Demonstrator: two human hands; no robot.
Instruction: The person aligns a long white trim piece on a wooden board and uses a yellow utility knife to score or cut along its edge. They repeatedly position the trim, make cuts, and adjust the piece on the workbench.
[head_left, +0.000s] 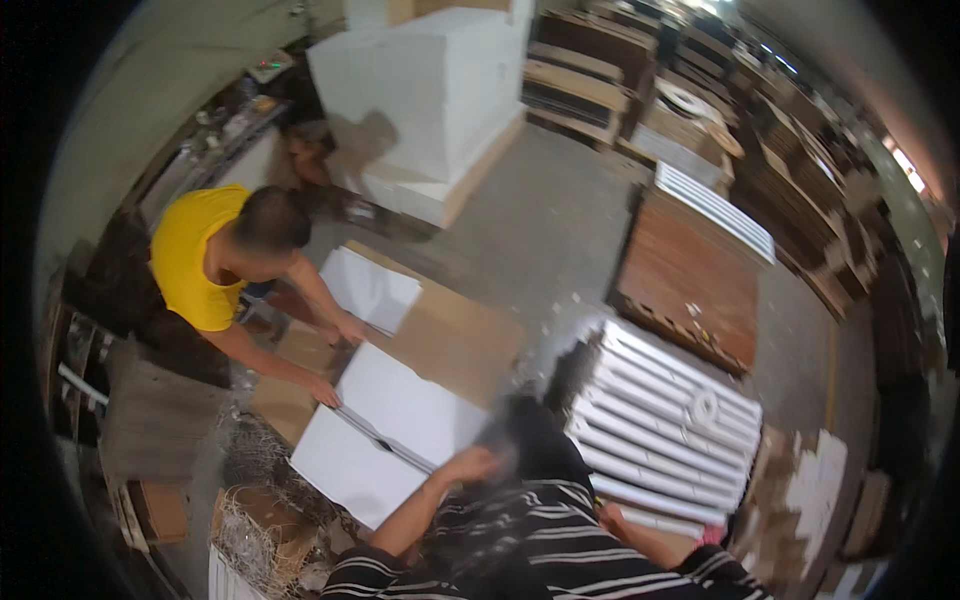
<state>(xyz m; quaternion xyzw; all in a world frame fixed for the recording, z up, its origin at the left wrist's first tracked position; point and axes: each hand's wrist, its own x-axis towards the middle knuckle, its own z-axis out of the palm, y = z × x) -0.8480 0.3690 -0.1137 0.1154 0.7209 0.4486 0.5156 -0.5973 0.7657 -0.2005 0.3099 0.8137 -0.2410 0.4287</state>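
In the head view, the white board (415, 395) is lying across the near edge of the brown cardboard (465, 325), a co-worker's hand (325, 390) reaching its far left end. Your left hand (475, 465) is blurring just beside its right edge and your right hand (609, 517) is half hiding, so I cannot tell whether either is gripping. It is looking light, stiff but creasable, its outer edges probably offering your safest hold.

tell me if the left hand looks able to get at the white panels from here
Probably yes: the left hand is close to the near end of the white panels, with nothing visible blocking it. The co-worker's hands are at the far end, apparently out of its way.
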